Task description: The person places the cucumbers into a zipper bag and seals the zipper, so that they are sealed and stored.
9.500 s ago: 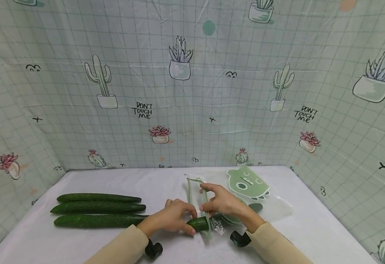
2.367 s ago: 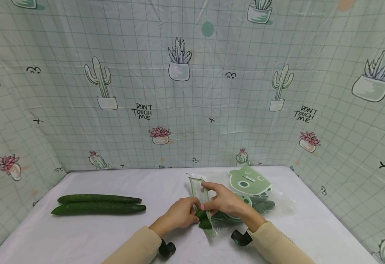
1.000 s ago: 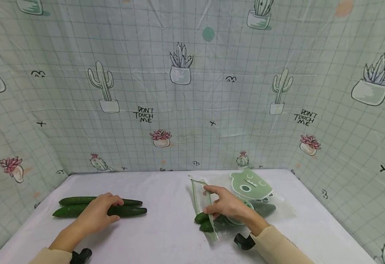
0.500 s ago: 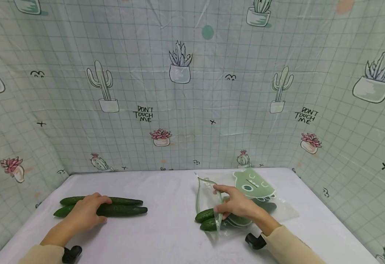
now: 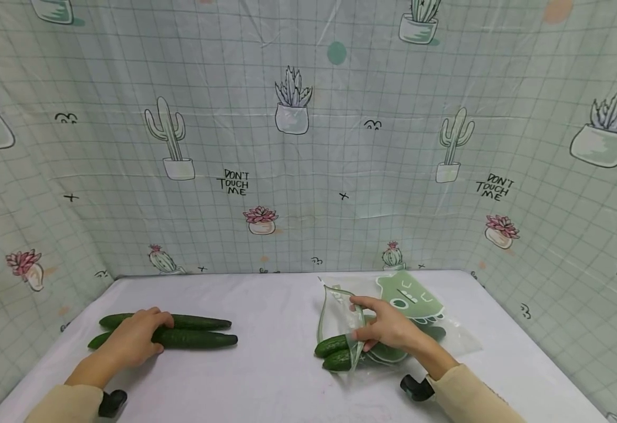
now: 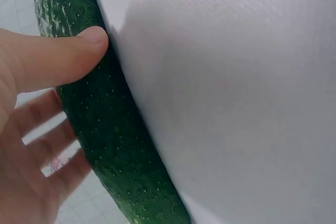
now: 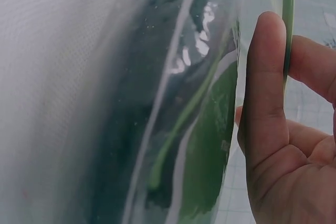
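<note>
Two long green cucumbers lie side by side at the left, a nearer one (image 5: 200, 339) and a farther one (image 5: 197, 322). My left hand (image 5: 134, 339) grips the nearer cucumber; in the left wrist view its thumb (image 6: 73, 64) lies across the cucumber (image 6: 126, 140) while the fingers sit on the opposite side. At the right, my right hand (image 5: 388, 325) pinches the green-edged rim of a clear zip bag (image 5: 459, 338) printed with a green cartoon, and the mouth gapes to the left. Ends of two cucumbers (image 5: 334, 345) stick out of that mouth, their remaining length inside, partly behind the print.
Everything lies on a white-covered table (image 5: 266, 364). A grid-patterned curtain (image 5: 308, 176) with cactus drawings rises behind it and along both sides. Black wrist-worn devices (image 5: 416, 388) show below each hand.
Earlier my left hand pushed cucumbers into the bag, and one of three left the row. It then went left to the nearer remaining cucumber. My right hand and the bag rim shifted slightly right.
</note>
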`<action>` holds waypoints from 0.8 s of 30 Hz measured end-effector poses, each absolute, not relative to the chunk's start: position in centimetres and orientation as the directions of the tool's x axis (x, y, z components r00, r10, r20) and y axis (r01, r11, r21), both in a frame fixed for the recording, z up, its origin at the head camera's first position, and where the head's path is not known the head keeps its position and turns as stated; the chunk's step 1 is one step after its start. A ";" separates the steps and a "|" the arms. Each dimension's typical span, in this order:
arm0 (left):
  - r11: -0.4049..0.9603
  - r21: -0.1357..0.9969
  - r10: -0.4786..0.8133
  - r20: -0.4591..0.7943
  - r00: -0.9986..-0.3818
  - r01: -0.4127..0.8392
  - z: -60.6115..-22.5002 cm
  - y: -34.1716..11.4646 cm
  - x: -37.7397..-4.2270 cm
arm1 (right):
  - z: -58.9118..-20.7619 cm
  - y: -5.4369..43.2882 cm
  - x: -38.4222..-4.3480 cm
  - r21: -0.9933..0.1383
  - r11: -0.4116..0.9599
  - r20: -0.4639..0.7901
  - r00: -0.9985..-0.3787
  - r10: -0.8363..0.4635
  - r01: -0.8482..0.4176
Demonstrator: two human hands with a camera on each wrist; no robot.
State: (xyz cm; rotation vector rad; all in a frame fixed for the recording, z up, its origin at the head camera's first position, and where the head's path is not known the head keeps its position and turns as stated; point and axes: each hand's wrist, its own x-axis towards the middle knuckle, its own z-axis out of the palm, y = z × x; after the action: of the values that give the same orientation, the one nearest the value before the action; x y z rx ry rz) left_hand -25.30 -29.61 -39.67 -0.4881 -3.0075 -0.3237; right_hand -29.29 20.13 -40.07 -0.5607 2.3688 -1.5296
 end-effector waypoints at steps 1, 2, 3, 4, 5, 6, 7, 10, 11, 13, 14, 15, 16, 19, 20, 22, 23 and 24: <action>0.926 0.188 0.311 0.110 -0.944 0.327 -39.7 -29.6 -25.3 | -40.1 20.1 -29.3 -0.913 0.369 -0.013 -0.889 -0.457 -0.176; 0.926 0.183 0.314 0.113 -0.943 0.331 -39.7 -29.6 -25.3 | -40.1 20.1 -29.3 -0.913 0.367 -0.011 -0.888 -0.459 -0.178; 0.925 0.180 0.317 0.116 -0.941 0.334 -39.8 -29.6 -25.3 | -40.1 20.2 -29.3 -0.912 0.369 -0.010 -0.888 -0.460 -0.181; 0.923 0.183 0.321 0.122 -0.939 0.339 -39.8 -29.5 -25.2 | -40.1 20.2 -29.3 -0.911 0.369 -0.008 -0.887 -0.462 -0.184; 0.919 0.186 0.328 0.125 -0.936 0.347 -39.8 -29.5 -25.2 | -40.1 20.2 -29.3 -0.911 0.369 -0.008 -0.886 -0.464 -0.185; 0.917 0.190 0.332 0.130 -0.934 0.352 -39.9 -29.3 -25.1 | -40.1 20.2 -29.3 -0.911 0.368 -0.007 -0.885 -0.465 -0.186; 0.913 0.195 0.336 0.138 -0.932 0.358 -39.9 -29.2 -25.0 | -40.2 20.2 -29.3 -0.911 0.369 -0.007 -0.885 -0.465 -0.187; 0.897 0.217 0.358 0.155 -0.921 0.385 -39.7 -28.2 -24.9 | -40.2 20.1 -29.3 -0.913 0.363 -0.005 -0.885 -0.466 -0.186; 0.893 0.221 0.364 0.158 -0.918 0.392 -39.7 -27.8 -24.8 | -40.2 20.1 -29.2 -0.913 0.364 -0.006 -0.885 -0.466 -0.186; 0.887 0.228 0.371 0.166 -0.914 0.401 -39.6 -26.7 -24.7 | -40.2 20.1 -29.2 -0.912 0.366 -0.008 -0.885 -0.466 -0.184; 0.883 0.235 0.374 0.169 -0.912 0.406 -39.6 -26.0 -24.6 | -40.2 20.1 -29.2 -0.912 0.367 -0.010 -0.884 -0.467 -0.183; 0.881 0.244 0.372 0.172 -0.912 0.406 -39.7 -25.4 -24.5 | -40.2 20.1 -29.2 -0.912 0.369 -0.014 -0.884 -0.467 -0.181; 0.877 0.251 0.374 0.178 -0.910 0.409 -39.7 -24.7 -24.5 | -40.2 20.2 -29.2 -0.911 0.371 -0.015 -0.884 -0.468 -0.181; 0.863 0.277 0.381 0.193 -0.904 0.422 -39.8 -22.6 -24.6 | -40.2 20.1 -29.2 -0.912 0.370 -0.017 -0.882 -0.470 -0.179; 0.857 0.287 0.385 0.197 -0.902 0.429 -39.7 -21.8 -24.7 | -40.2 20.1 -29.2 -0.911 0.371 -0.017 -0.883 -0.469 -0.180; 0.844 0.306 0.394 0.203 -0.897 0.440 -39.7 -20.4 -24.8 | -40.2 20.1 -29.2 -0.911 0.372 -0.016 -0.884 -0.467 -0.180; 0.839 0.313 0.399 0.205 -0.894 0.446 -39.7 -19.7 -24.9 | -40.2 20.1 -29.2 -0.911 0.371 -0.014 -0.885 -0.466 -0.181; 0.834 0.316 0.404 0.209 -0.891 0.452 -39.7 -19.0 -24.9 | -40.2 20.1 -29.2 -0.911 0.369 -0.011 -0.885 -0.465 -0.183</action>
State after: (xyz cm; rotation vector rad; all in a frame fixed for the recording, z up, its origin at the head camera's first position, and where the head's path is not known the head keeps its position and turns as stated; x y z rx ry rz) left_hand -24.94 -19.03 -39.72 -0.6753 -2.8793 -0.5464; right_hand -29.22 20.08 -40.17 -0.5756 2.3667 -1.5225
